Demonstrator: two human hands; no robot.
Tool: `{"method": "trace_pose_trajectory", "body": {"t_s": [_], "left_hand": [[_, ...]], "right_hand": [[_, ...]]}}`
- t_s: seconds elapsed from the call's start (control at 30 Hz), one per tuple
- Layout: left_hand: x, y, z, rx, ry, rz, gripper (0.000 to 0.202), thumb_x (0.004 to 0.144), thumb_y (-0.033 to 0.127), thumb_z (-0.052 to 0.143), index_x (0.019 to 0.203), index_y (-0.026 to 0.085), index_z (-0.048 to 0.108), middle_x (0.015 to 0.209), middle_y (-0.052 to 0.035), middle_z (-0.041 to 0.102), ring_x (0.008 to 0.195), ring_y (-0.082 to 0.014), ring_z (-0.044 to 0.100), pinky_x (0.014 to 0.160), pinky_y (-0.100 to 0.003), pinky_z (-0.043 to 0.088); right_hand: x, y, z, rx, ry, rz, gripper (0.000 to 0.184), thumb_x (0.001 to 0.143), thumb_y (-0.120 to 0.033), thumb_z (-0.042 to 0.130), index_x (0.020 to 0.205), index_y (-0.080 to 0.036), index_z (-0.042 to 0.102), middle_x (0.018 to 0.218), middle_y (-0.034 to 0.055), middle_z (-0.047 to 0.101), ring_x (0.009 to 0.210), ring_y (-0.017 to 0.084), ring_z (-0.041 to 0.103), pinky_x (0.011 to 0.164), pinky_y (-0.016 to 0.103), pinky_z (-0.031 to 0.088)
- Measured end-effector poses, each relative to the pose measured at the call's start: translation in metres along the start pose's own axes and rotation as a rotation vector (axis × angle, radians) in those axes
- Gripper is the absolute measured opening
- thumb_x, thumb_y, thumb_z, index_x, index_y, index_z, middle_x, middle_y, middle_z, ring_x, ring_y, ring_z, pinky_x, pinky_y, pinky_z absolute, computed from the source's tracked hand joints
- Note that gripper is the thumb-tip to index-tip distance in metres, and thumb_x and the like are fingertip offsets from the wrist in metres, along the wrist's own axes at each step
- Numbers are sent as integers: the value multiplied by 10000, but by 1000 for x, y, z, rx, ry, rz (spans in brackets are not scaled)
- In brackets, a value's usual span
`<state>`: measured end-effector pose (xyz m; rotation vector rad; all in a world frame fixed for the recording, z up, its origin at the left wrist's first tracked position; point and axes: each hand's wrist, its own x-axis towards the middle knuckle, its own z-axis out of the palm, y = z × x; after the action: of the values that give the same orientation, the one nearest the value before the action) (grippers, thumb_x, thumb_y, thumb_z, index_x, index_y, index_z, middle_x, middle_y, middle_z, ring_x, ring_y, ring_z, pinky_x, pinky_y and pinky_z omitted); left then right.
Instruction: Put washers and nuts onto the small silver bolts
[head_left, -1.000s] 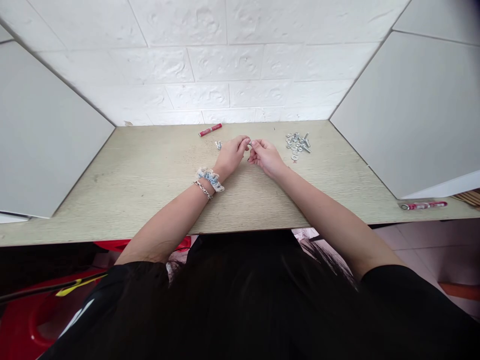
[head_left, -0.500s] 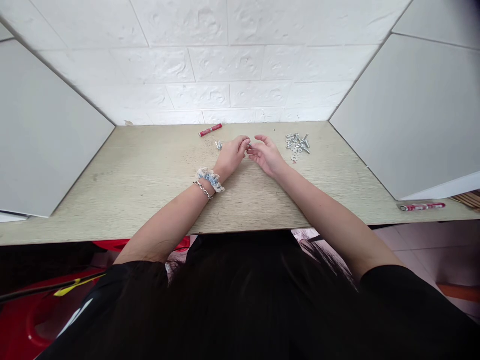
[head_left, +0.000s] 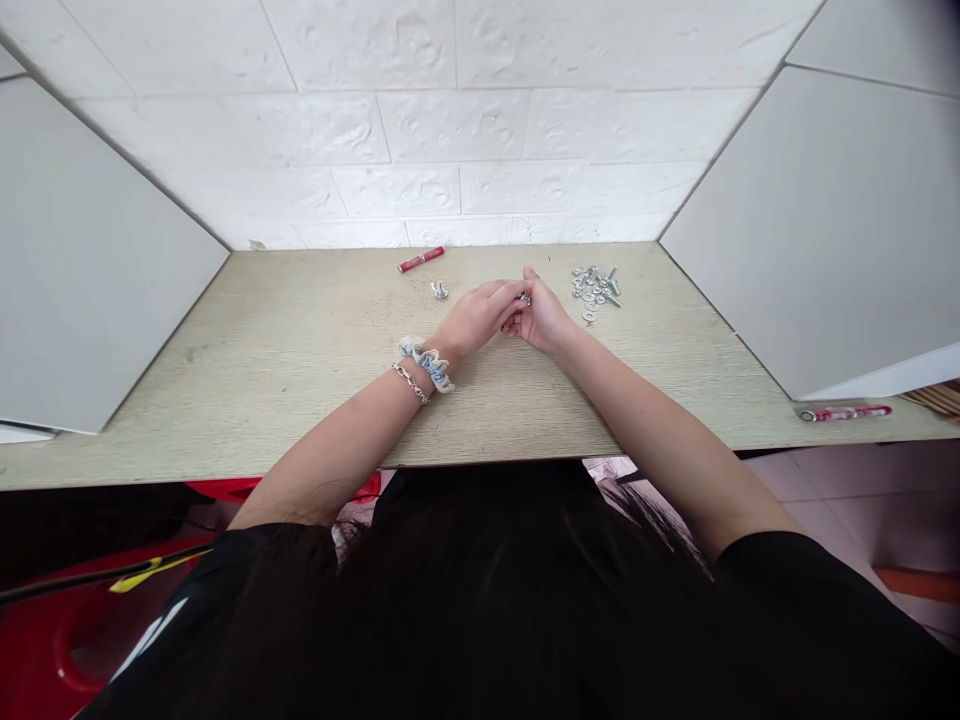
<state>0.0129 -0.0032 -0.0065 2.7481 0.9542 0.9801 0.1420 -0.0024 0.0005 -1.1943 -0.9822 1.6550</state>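
Note:
My left hand (head_left: 476, 320), with a blue-and-white scrunchie and a chain bracelet at its wrist, reaches across to my right hand (head_left: 546, 318). Between the left fingertips and the right palm shows a small silvery fastener (head_left: 523, 298); whether it is a bolt or a nut is too small to tell. Both hands are closed about it, the right with curled fingers and its thumb pointing up. Left of the hands, a bolt with a washer (head_left: 439, 290) stands on the table. Beyond the right hand lies a loose pile of bolts, nuts and washers (head_left: 596, 287).
A red tube (head_left: 421, 260) lies near the white brick-patterned wall (head_left: 420, 190). Grey panels flank the wooden table (head_left: 300, 400) on the left and right. Another red-and-white tube (head_left: 846, 413) rests by the front edge at far right.
My left hand has moved right, its fingers now reaching over into the right hand. The right fingers have curled in. The bolt with the washer on the left shows more fully.

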Motion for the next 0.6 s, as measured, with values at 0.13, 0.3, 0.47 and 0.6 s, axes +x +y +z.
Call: {"method": "trace_pose_trajectory", "body": {"t_s": [0.13,0.3,0.47,0.6], "left_hand": [[0,2,-2,-10,-32,-11,329,961,292,331,1197,187,535,1180,-78,609,1074,-157,557,935,-295,416],[-1,1,-4,-29,-22,-62,329,957,310,346,1205,206,535,1159,-73,616,1080,-165,553,952,-302,402],[0,-2,-4,-32,19,-127,328,957,314,350,1192,195,546,1091,-64,633,1027,-157,567,921,-282,416],[1,-5,-4,-53,53,-210,300,950,283,377,1159,181,567,1079,-63,641,1003,-152,577,904,-267,420]], "right_hand": [[1,0,-1,-99,24,4,636,787,-783,273,567,-205,421,373,7,408,362,121,432,360,240,325],[-2,-1,-2,-168,46,18,604,808,-757,275,535,-222,336,336,-12,328,332,131,420,340,249,319],[-5,0,-2,-140,44,-26,574,839,-706,310,539,-217,311,349,-28,316,337,119,428,342,231,328],[-4,2,-2,-99,11,-50,535,862,-641,373,564,-197,368,411,-18,399,370,104,455,370,221,354]]}}
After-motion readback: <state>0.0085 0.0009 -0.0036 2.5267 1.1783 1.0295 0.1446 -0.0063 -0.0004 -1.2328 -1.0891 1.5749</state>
